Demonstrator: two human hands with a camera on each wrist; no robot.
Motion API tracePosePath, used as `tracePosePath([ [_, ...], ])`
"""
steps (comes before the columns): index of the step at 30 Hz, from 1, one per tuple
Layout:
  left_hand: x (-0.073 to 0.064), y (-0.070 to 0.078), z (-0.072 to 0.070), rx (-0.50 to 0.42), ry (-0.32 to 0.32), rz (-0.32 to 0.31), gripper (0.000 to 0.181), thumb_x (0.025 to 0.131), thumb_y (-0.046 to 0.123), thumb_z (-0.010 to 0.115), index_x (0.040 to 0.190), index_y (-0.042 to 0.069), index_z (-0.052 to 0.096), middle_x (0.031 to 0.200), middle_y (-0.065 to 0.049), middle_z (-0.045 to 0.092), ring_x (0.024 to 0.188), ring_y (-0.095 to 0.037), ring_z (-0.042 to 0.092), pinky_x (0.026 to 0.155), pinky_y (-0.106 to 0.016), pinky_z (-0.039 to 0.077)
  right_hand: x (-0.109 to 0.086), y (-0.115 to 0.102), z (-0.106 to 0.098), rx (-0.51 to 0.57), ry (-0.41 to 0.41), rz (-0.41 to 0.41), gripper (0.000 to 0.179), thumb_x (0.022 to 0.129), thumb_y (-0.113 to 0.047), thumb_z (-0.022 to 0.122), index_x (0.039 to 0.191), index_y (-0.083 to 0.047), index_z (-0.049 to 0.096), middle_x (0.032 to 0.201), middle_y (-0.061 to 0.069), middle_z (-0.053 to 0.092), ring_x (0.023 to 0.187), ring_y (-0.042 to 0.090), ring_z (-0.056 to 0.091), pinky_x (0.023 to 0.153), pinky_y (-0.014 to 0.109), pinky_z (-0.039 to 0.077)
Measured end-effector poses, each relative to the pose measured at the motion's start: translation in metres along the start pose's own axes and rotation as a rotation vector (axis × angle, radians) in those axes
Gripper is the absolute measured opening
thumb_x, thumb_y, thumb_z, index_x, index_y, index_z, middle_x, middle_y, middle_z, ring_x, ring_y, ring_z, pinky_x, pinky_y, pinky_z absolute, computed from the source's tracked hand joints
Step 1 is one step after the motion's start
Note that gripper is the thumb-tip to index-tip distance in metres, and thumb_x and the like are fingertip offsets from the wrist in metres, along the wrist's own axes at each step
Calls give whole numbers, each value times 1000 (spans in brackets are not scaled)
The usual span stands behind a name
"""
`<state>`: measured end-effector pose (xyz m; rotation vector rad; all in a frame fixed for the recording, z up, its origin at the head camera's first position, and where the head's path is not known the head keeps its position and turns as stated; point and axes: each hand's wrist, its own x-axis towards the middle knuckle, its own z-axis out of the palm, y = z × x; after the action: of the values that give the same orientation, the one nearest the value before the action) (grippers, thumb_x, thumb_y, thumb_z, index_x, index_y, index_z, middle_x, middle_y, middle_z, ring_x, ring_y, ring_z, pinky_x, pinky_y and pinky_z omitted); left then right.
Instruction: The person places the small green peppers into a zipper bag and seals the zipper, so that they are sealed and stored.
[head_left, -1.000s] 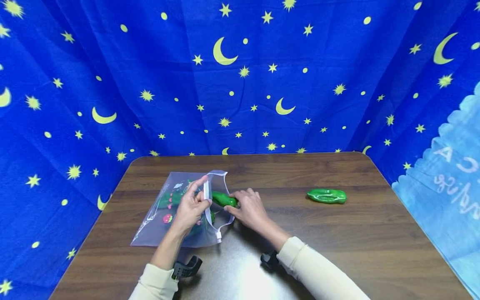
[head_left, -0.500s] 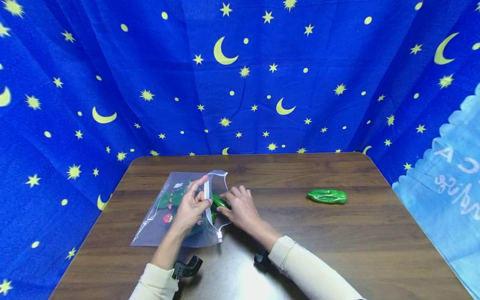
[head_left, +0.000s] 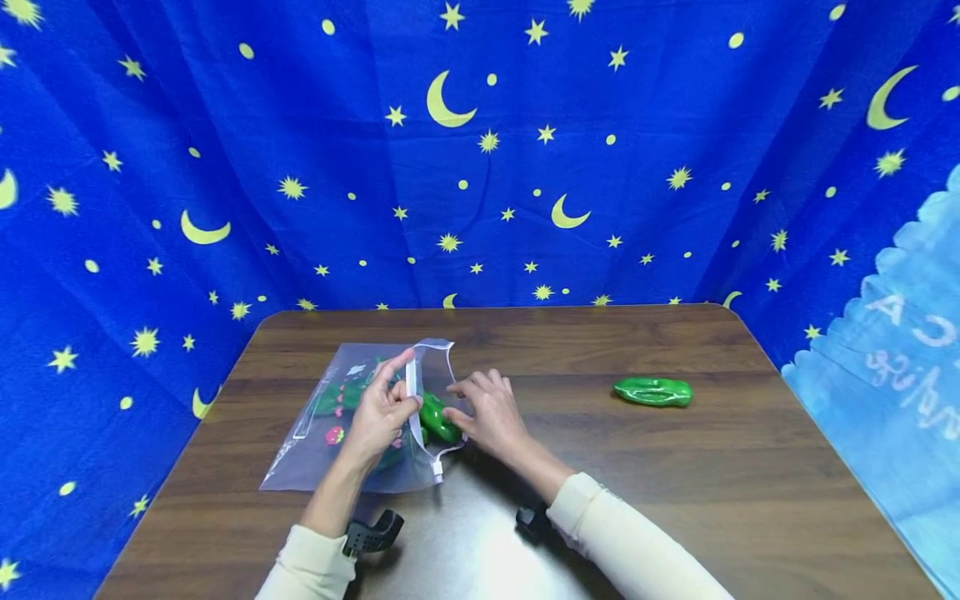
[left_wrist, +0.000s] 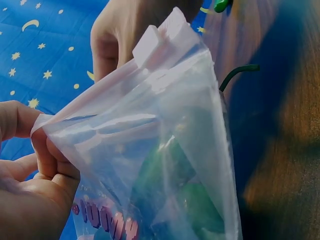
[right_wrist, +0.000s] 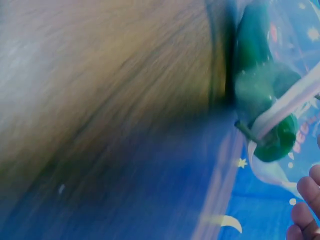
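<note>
My left hand (head_left: 378, 422) pinches the mouth edge of a clear slider zip bag (head_left: 300, 467) printed with small pictures, keeping it raised. A glossy green pepper (head_left: 438, 419) lies just inside the mouth. More green peppers (left_wrist: 200, 207) show blurred through the plastic in the left wrist view. Beside the mouth is my right hand (head_left: 492, 417), its fingers spread and loosely bent, thumb right at the pepper. In the right wrist view its fingertips (right_wrist: 309, 192) appear apart from the stemmed pepper (right_wrist: 280, 142) at the bag's rim.
Another green pepper (head_left: 652, 392) lies on the right side of the brown wooden table (head_left: 735, 475). A blue curtain (head_left: 510, 167) with moons and stars stands behind the table. The white slider (head_left: 438, 468) sits at the bag mouth's near corner.
My right hand pushed a pepper leftward into the bag's mouth, then let go of it. The pepper now lies turned toward me. My left hand has kept its place on the bag.
</note>
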<state>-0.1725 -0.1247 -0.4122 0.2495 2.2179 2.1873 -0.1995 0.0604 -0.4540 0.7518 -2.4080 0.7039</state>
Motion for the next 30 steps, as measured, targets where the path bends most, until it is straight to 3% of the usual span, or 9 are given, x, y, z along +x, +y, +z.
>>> tracePosePath([
  [10, 0, -1, -2, -17, 0, -8, 73, 81, -12, 51, 147, 10, 29, 64, 6, 45, 42, -3, 37, 28, -27, 30, -9, 12, -14, 54, 33, 3, 33, 71, -29, 79, 98, -13, 71, 86, -2, 66, 80, 16, 51, 72, 31, 40],
  [15, 0, -1, -1, -18, 1, -1, 73, 81, -12, 51, 147, 9, 29, 64, 6, 44, 43, -3, 37, 29, -24, 30, -16, 22, -24, 66, 34, 19, 32, 70, -24, 80, 99, -13, 71, 87, -2, 66, 80, 16, 51, 69, 31, 39],
  [22, 1, -1, -2, -14, 9, 17, 71, 81, -13, 50, 146, 8, 30, 65, 6, 42, 46, -1, 37, 33, -15, 28, -28, 44, -37, 47, 30, 62, 32, 71, -23, 80, 100, -12, 70, 88, 0, 67, 81, 17, 53, 70, 33, 40],
  [30, 0, 0, -4, -8, 4, -5, 72, 82, -11, 51, 147, 10, 29, 65, 5, 42, 43, -3, 37, 30, -22, 30, -41, 76, -59, 26, 30, 145, 32, 73, -21, 79, 102, -9, 70, 91, 6, 68, 85, 23, 55, 75, 39, 43],
])
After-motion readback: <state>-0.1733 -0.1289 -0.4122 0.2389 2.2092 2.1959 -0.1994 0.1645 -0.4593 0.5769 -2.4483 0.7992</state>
